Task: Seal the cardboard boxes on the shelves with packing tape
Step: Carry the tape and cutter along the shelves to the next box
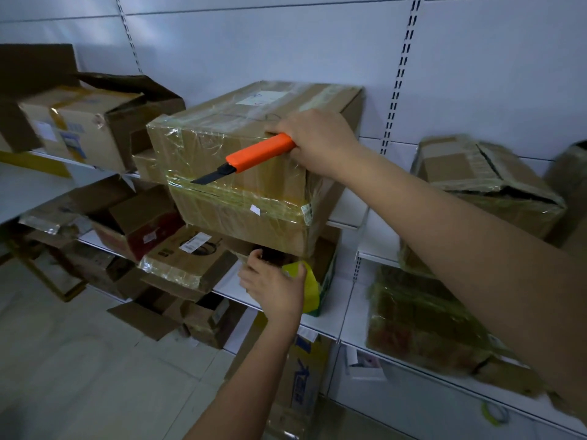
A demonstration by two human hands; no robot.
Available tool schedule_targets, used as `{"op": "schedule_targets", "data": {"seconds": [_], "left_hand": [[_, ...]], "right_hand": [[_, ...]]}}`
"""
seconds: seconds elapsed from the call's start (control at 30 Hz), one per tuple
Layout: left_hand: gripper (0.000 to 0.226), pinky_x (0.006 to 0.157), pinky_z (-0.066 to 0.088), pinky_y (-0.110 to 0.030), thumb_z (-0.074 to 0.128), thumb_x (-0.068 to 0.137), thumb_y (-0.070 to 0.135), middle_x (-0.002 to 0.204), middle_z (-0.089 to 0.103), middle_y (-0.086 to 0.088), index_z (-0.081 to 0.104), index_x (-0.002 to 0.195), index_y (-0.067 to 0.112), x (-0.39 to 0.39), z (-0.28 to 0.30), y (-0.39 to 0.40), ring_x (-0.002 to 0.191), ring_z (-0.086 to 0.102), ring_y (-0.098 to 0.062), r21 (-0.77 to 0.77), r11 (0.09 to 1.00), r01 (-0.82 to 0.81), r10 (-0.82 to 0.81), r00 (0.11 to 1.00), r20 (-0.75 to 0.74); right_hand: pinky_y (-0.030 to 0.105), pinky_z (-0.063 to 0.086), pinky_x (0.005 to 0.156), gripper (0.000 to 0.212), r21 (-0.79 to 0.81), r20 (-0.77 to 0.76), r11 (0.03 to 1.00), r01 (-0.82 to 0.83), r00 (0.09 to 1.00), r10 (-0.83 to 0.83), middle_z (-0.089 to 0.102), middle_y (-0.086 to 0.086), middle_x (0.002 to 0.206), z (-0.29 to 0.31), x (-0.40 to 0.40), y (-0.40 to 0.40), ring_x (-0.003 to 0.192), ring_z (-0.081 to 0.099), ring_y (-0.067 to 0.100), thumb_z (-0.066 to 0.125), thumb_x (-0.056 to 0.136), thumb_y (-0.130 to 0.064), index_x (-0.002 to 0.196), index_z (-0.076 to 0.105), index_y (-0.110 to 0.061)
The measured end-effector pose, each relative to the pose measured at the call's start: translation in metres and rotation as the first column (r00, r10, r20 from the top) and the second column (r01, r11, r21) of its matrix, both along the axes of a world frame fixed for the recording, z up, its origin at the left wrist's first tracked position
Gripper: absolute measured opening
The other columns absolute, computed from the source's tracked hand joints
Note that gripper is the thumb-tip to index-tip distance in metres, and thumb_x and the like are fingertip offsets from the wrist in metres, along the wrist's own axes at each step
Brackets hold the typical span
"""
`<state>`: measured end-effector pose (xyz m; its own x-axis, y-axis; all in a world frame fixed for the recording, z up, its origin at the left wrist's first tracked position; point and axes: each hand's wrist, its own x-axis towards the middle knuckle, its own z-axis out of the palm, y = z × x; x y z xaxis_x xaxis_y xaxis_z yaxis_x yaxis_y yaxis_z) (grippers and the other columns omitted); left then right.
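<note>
Our right hand (pixel 317 142) grips the orange knife (pixel 251 155) to cut tape on the box (pixel 241 185); our left hand (pixel 274 289) holds the tape roll (pixel 306 282) taut.

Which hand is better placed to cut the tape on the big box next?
Right. The right hand grips the orange utility knife, its blade already at the tape band on the big box. The left hand holds the tape roll below.
</note>
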<state>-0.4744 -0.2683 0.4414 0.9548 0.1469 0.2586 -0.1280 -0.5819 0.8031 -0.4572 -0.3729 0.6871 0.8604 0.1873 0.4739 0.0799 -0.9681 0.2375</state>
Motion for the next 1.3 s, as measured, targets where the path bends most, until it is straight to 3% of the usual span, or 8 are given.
{"op": "schedule_targets", "data": {"seconds": [0.13,0.23,0.43,0.53,0.73,0.97,1.13,1.3], "left_hand": [[0.081,0.112,0.037,-0.05,0.065,0.092,0.035,0.151,0.022,-0.021,0.023,0.152,0.0,-0.024,0.032,0.001,0.141,0.023,-0.034,-0.016,0.994,0.113,-0.101,0.937,0.335],[0.07,0.12,0.025,-0.051,0.041,0.104,0.029,0.162,0.0,-0.023,0.009,0.155,-0.006,-0.022,0.074,-0.022,0.153,0.003,-0.034,0.04,0.982,0.186,-0.181,0.846,0.502],[0.061,0.12,0.024,-0.05,0.03,0.106,0.024,0.159,0.01,-0.033,0.016,0.149,-0.017,0.032,0.134,-0.064,0.151,0.012,-0.041,-0.031,0.996,0.081,-0.042,0.765,0.643],[0.064,0.119,0.027,-0.05,0.027,0.107,0.031,0.159,0.01,-0.034,0.017,0.149,-0.017,0.044,0.124,-0.07,0.15,0.015,-0.041,-0.038,0.998,0.048,-0.012,0.76,0.65],[0.066,0.118,0.025,-0.057,0.024,0.105,0.034,0.16,0.008,-0.032,0.012,0.151,-0.011,0.043,0.073,-0.069,0.151,0.014,-0.041,-0.023,0.999,0.029,-0.007,0.754,0.657],[0.068,0.12,0.023,-0.056,0.027,0.106,0.037,0.16,0.006,-0.031,0.005,0.15,-0.01,0.04,0.008,-0.066,0.152,0.007,-0.041,0.061,0.996,-0.058,0.014,0.827,0.562],[0.084,0.122,0.018,-0.053,0.031,0.104,0.046,0.162,-0.02,-0.022,-0.021,0.152,0.001,0.022,-0.023,-0.057,0.153,-0.005,-0.038,0.209,0.978,0.019,-0.091,0.937,0.338],[0.1,0.124,0.015,-0.042,0.051,0.095,0.055,0.164,-0.011,-0.016,-0.008,0.156,0.001,0.001,-0.044,-0.03,0.153,-0.003,-0.031,0.232,0.969,0.082,-0.084,0.996,-0.001]], "right_hand": [[0.027,0.032,0.056,0.015,0.042,-0.117,0.999,0.013,0.993,-0.008,0.063,-0.004,0.086,0.015,0.005,-0.004,0.085,0.06,0.023,0.053,0.094,-0.034,0.098,0.065,-0.027],[0.03,0.036,0.057,0.042,0.126,-0.216,0.992,0.009,0.976,0.019,0.055,-0.006,0.066,0.03,0.008,-0.008,0.065,0.053,0.016,0.05,0.094,-0.058,0.072,0.057,-0.023],[0.026,0.038,0.056,0.039,0.264,-0.238,0.965,-0.004,0.969,0.069,0.056,-0.005,0.065,0.051,0.026,-0.022,0.06,0.054,0.012,0.054,0.094,-0.055,0.065,0.054,-0.029],[0.026,0.033,0.056,0.032,0.237,-0.28,0.971,0.006,0.958,0.062,0.054,-0.001,0.072,0.039,0.046,-0.043,0.073,0.053,0.019,0.053,0.097,-0.049,0.073,0.056,-0.028],[0.019,0.028,0.054,0.036,0.334,-0.272,0.939,-0.075,0.947,0.173,0.048,-0.008,0.067,0.031,0.061,-0.074,0.059,0.042,0.003,0.054,0.098,-0.046,0.065,0.044,-0.034],[0.024,0.028,0.055,0.035,0.376,-0.256,0.919,-0.122,0.939,0.23,0.047,-0.005,0.067,0.026,0.067,-0.087,0.059,0.043,0.008,0.054,0.097,-0.049,0.069,0.05,-0.028],[0.025,0.03,0.057,0.031,0.401,-0.184,0.902,-0.163,0.95,0.253,0.048,-0.003,0.068,0.017,0.069,-0.086,0.066,0.047,0.017,0.054,0.097,-0.049,0.093,0.064,-0.019],[0.024,0.031,0.057,0.036,0.432,-0.129,0.888,-0.16,0.963,0.236,0.054,-0.001,0.073,0.015,0.07,-0.085,0.069,0.05,0.017,0.054,0.096,-0.048,0.1,0.068,-0.015]]}}
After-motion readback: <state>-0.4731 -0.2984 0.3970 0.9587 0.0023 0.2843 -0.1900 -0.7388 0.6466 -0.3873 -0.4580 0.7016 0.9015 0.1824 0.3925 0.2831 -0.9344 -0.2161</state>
